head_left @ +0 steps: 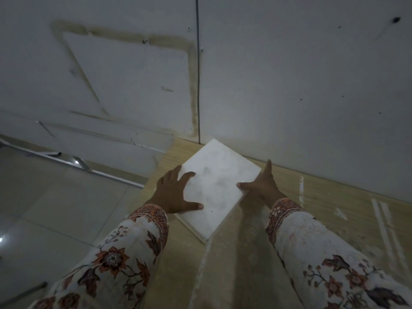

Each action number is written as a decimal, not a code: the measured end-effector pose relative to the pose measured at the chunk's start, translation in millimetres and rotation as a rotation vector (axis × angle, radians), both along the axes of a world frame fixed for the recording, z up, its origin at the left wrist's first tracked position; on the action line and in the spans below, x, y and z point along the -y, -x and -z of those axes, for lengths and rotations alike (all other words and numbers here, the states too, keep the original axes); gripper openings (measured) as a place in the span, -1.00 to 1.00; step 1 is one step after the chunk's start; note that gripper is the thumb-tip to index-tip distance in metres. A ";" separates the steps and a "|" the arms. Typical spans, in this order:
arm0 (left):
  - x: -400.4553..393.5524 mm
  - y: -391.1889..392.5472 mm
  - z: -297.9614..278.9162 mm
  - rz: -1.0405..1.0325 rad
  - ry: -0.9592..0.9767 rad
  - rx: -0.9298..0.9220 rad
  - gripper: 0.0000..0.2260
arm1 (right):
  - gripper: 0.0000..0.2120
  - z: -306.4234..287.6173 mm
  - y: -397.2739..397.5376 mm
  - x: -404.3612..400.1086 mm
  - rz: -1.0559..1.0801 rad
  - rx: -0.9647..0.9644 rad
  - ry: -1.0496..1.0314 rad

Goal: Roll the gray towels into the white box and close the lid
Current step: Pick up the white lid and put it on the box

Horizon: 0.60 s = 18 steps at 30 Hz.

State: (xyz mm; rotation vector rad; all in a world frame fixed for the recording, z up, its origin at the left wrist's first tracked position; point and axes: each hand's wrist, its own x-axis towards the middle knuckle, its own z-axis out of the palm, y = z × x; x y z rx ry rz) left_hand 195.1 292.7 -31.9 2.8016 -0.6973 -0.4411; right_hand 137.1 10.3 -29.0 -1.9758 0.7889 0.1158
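Observation:
The white box [217,186] sits on a light wooden table [323,210], turned at an angle, its far corner near the wall. Its flat white lid covers the top and shows faint smudges. My left hand [172,194] lies on the lid's left edge with fingers spread. Against the right side of the box rests my right hand [264,185], thumb on the lid and fingers stretched along the edge. No gray towels are visible.
A pale wall [289,85] rises right behind the table, with a thin dark cable [198,74] running down it. Tiled floor [55,208] lies to the left, below the table's left edge. White streaks mark the tabletop at the right.

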 end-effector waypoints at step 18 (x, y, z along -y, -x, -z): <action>-25.3 54.8 -3.9 -0.678 0.303 -0.106 -0.01 | -0.50 -1.7 70.6 3.8 -0.161 -0.073 0.237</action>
